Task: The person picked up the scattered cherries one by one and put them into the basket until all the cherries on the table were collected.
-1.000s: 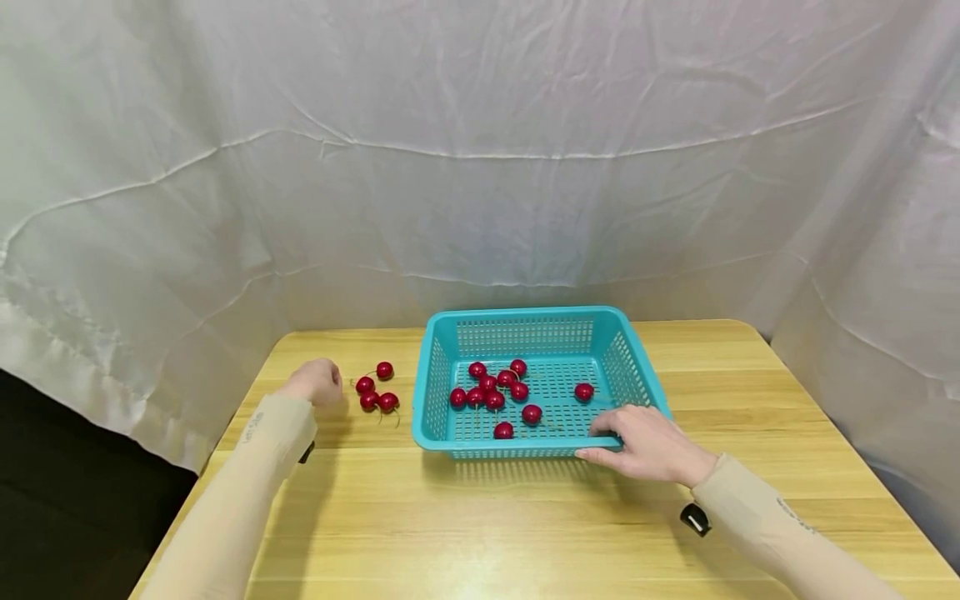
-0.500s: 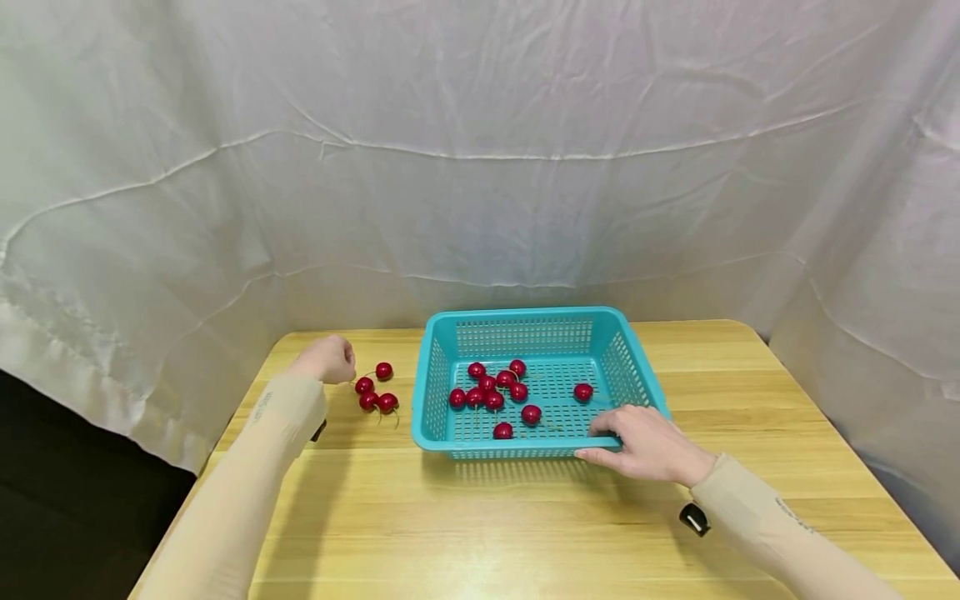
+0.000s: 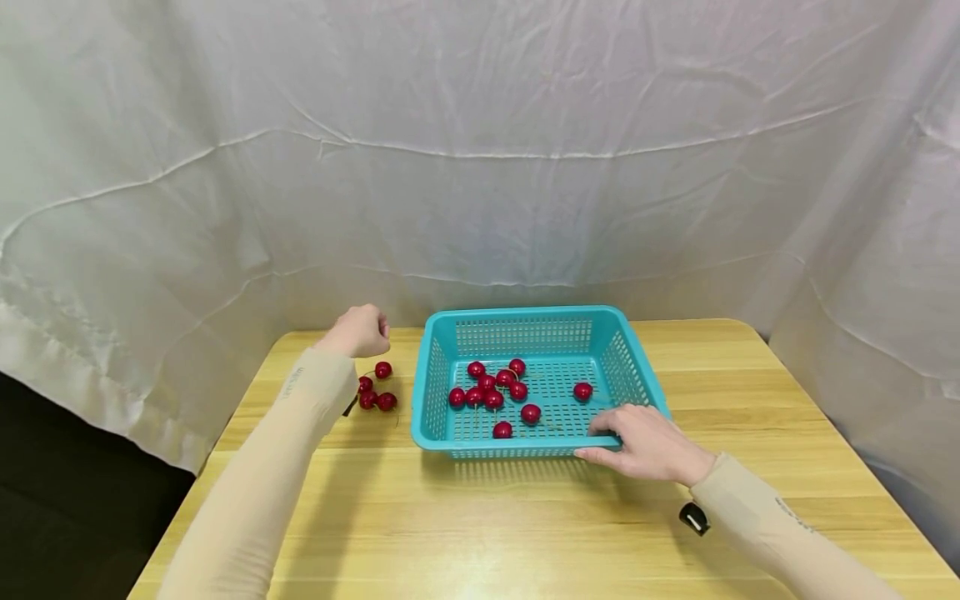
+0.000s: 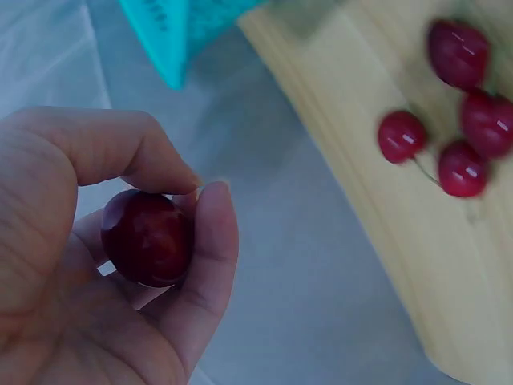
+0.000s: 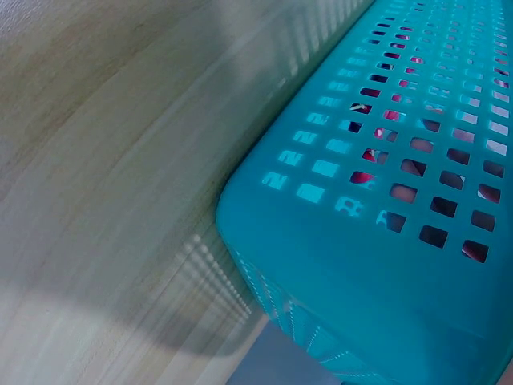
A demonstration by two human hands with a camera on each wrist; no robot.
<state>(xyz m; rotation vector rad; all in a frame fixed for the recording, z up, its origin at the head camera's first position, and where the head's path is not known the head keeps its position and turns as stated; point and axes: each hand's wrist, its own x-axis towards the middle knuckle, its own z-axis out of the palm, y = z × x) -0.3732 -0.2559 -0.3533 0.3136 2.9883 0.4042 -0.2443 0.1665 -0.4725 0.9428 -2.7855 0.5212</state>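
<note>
In the left wrist view a dark red cherry (image 4: 147, 238) sits within the curled fingers and thumb of my left hand (image 4: 120, 265). The head view has that left hand (image 3: 361, 332) raised above the table's far left side, its cherry hidden there. Below it lie several loose cherries (image 3: 386, 402) with stems. A turquoise plastic basket (image 3: 525, 313) stands to the right, with several cherries (image 3: 493, 400) on its floor. My right hand (image 3: 648, 443) grips the basket's near rim at the right corner, thumb outside and fingers inside. The right wrist view shows the basket's perforated wall (image 5: 337, 233).
The basket and loose cherries share a light wooden table (image 3: 480, 533). A pale cloth curtain (image 3: 480, 208) hangs behind and along the sides. Something black (image 3: 75, 492) fills the lower left beyond the table.
My left hand has moved right and away from me, from left of the loose cherries to above them, towards the basket. The right hand and the basket have stayed in place.
</note>
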